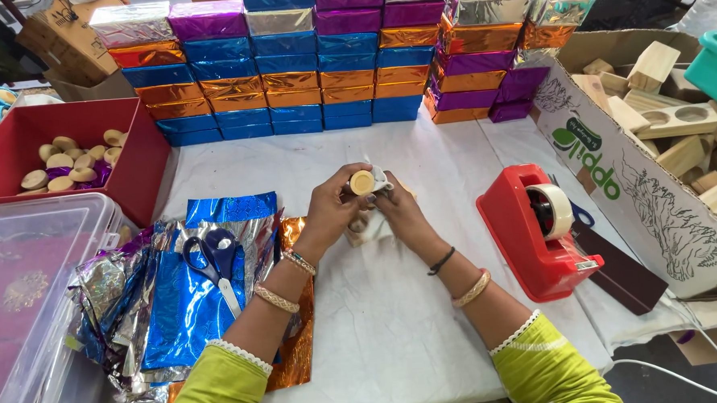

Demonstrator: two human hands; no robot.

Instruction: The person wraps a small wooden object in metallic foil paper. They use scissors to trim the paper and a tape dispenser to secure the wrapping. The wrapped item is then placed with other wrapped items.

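Left hand (pixel 332 209) and right hand (pixel 399 210) at frame centre, both closed around a round wooden disc (pixel 362 182) and white wrapping (pixel 379 179). Upper left, red box (pixel 143 158) of similar discs (pixel 60 162); right, cardboard box (pixel 615 174) of wooden blocks (pixel 677 119).

Scissors (pixel 213 260) on foil sheets (pixel 177 298) left, tape dispenser (pixel 541 230) right, stacked boxes (pixel 328 58) behind w/ hands betw.
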